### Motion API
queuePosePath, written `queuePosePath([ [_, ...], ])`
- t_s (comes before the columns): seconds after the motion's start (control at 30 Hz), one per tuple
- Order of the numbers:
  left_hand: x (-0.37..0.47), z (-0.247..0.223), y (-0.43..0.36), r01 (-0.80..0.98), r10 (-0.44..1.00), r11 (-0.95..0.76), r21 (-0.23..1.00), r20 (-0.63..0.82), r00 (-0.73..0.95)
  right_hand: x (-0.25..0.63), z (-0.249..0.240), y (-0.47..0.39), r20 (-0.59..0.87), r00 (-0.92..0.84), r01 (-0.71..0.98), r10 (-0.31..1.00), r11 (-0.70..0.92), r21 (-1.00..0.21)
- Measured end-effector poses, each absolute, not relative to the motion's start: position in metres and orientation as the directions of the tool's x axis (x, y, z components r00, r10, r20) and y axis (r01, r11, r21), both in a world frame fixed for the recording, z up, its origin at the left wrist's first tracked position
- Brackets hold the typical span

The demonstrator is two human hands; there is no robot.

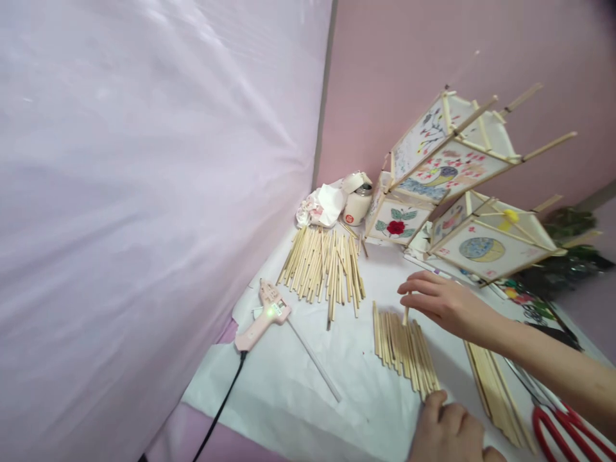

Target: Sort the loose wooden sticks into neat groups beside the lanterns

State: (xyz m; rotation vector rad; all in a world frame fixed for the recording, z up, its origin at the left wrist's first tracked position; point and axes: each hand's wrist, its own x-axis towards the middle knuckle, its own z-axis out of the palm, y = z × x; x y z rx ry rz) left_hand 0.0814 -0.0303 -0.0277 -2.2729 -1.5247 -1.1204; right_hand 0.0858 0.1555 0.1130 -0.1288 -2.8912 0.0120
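Observation:
A row of short wooden sticks [397, 343] lies side by side on the white sheet. My right hand [445, 305] reaches over its far end, with a single stick [406, 313] between thumb and fingers. At the near end, my left hand [452, 430] is curled, its fingertips on the ends of the sticks; part of it is cut off by the bottom edge. Beyond and to the left lies a larger spread of sticks [320, 263]. Longer, flatter strips [498, 391] lie beneath my right forearm.
A pink glue gun [262, 321] with a lit light, clear glue stick and black cord lies left. Behind stand painted lanterns [447, 167], a cream jar [357, 205] and crumpled tissue [330, 204]. Red-handled scissors [561, 430] lie at lower right, dark greenery [563, 256] at right.

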Motion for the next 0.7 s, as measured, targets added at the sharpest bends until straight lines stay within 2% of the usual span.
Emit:
queuePosePath([
  [0.1, 0.074, -0.023, -0.032, 0.841, 0.638, -0.497, 0.216, 0.747, 0.185, 0.109, 0.1, 0.135, 0.195, -0.963, 0.178, 0.185, 0.983, -0.055],
  [0.23, 0.072, -0.021, -0.03, 0.818, 0.66, -0.541, 0.195, 0.701, 0.269, 0.114, 0.087, 0.118, 0.096, -0.975, 0.192, 0.2, 0.977, -0.088],
  [0.33, 0.072, -0.022, -0.03, 0.817, 0.676, -0.545, 0.19, 0.676, 0.293, 0.102, 0.093, 0.116, 0.098, -0.97, 0.216, 0.224, 0.972, -0.089],
  [0.43, 0.073, -0.02, -0.031, 0.829, 0.702, -0.526, 0.188, 0.647, 0.299, 0.074, 0.11, 0.122, 0.173, -0.956, 0.219, 0.238, 0.968, -0.119],
  [0.53, 0.08, -0.019, -0.028, 0.853, 0.762, -0.48, 0.203, 0.579, 0.291, 0.031, 0.12, 0.129, 0.212, -0.961, 0.147, 0.179, 0.976, -0.161],
  [0.63, 0.089, -0.022, -0.022, 0.868, 0.815, -0.433, 0.244, 0.517, 0.261, -0.022, 0.11, 0.137, 0.165, -0.976, 0.117, 0.142, 0.981, -0.152],
  [0.7, 0.09, -0.025, -0.019, 0.873, 0.838, -0.408, 0.267, 0.49, 0.241, -0.059, 0.096, 0.142, 0.093, -0.982, 0.147, 0.164, 0.976, -0.164],
])
